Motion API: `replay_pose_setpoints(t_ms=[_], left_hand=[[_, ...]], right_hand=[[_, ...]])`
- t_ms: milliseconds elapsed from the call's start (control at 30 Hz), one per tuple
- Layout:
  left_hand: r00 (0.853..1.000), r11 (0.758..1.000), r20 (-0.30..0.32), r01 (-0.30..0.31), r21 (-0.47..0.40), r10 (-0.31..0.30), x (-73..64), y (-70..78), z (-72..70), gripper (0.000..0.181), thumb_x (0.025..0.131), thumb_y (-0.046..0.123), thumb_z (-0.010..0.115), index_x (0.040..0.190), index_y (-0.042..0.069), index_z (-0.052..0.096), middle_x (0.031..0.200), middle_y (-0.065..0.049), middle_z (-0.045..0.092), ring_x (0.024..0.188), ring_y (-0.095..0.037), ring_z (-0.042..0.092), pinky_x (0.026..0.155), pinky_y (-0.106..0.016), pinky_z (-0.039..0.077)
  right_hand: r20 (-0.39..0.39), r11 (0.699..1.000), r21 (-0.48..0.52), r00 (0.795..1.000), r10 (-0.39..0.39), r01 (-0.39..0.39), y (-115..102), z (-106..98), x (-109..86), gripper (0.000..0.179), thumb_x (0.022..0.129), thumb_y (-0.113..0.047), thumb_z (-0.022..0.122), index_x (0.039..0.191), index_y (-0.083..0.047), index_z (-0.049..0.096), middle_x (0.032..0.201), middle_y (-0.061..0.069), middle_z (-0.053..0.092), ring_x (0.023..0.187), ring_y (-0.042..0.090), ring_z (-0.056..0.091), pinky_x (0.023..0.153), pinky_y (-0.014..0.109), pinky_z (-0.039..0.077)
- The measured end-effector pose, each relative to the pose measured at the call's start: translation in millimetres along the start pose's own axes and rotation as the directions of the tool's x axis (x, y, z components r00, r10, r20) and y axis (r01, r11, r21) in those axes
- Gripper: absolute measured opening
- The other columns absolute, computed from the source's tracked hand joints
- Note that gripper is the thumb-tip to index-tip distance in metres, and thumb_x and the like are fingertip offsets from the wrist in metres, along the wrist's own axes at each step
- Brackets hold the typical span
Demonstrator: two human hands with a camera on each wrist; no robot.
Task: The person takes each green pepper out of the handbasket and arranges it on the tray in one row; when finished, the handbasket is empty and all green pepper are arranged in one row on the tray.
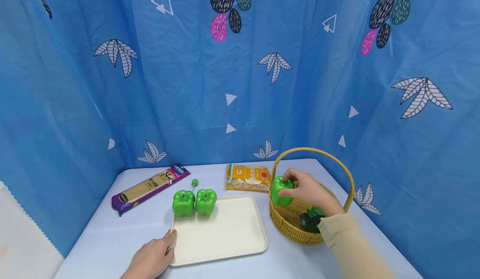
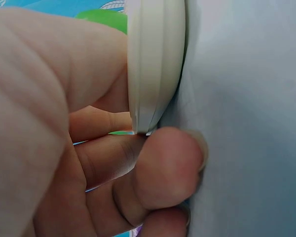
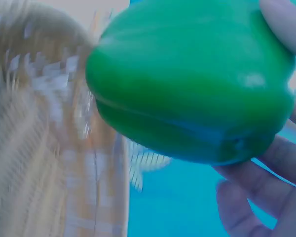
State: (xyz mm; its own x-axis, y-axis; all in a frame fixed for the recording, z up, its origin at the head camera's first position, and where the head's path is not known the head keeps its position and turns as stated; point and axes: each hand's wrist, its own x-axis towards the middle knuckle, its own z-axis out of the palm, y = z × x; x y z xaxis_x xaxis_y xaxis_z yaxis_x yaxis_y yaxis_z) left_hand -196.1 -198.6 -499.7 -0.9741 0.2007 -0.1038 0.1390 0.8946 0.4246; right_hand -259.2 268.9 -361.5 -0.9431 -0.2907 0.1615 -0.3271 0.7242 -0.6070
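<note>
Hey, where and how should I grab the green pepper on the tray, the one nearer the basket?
I'd grip that pepper around its rounded upper body, coming from above and the right. It has no handle, the other pepper stands close on its left, and the tray is bare to its right, so that side likely gives fingers most room.

Head view bright, right wrist's basket (image 3: 29, 168) blurred

backdrop: blue leaf-printed curtain (image 1: 202, 87), hanging in folds | furniture: pale-topped table (image 1: 101, 237) | left edge: white surface (image 1: 22, 237)
</note>
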Motion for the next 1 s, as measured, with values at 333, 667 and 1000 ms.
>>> replay_pose_setpoints(t_ms=[333, 667, 1000], left_hand=[[1.0, 1.0, 0.002, 0.011, -0.001, -0.011, -0.6, -0.2, 1.6, 0.057, 0.091, 0.02, 0.067, 0.143, -0.002, 0.058, 0.142, -0.021, 0.062, 0.053, -0.017, 0.036, 0.062, -0.036, 0.044], [0.999, 1.0, -0.035, 0.009, 0.011, -0.008, -2.9, 5.7, 0.5, 0.056, 0.091, 0.02, 0.068, 0.142, 0.0, 0.06, 0.142, -0.02, 0.062, 0.053, -0.018, 0.038, 0.061, -0.038, 0.045], [0.999, 1.0, -0.048, 0.015, 0.003, -0.015, -2.3, 4.2, 2.3, 0.056, 0.09, 0.019, 0.067, 0.142, -0.001, 0.06, 0.142, -0.02, 0.062, 0.051, -0.017, 0.034, 0.055, -0.035, 0.038]], right_hand=[[0.125, 0.987, 0.122, 0.985, -0.121, 0.106, -47, 64, 27.2, 0.038, 0.085, -0.037, 0.084, 0.109, -0.019, 0.061, 0.107, 0.001, 0.065, 0.094, 0.026, 0.06, 0.076, 0.035, 0.055], [0.109, 0.99, 0.035, 0.984, -0.142, 0.139, -53, 133, 72.4, 0.038, 0.083, -0.037, 0.086, 0.107, -0.02, 0.061, 0.103, -0.004, 0.065, 0.09, 0.017, 0.058, 0.076, 0.032, 0.052], [0.097, 0.986, -0.042, 0.983, -0.159, 0.163, -51, 152, 83.1, 0.04, 0.082, -0.035, 0.087, 0.107, -0.019, 0.06, 0.106, -0.006, 0.064, 0.095, 0.015, 0.057, 0.083, 0.034, 0.05]])
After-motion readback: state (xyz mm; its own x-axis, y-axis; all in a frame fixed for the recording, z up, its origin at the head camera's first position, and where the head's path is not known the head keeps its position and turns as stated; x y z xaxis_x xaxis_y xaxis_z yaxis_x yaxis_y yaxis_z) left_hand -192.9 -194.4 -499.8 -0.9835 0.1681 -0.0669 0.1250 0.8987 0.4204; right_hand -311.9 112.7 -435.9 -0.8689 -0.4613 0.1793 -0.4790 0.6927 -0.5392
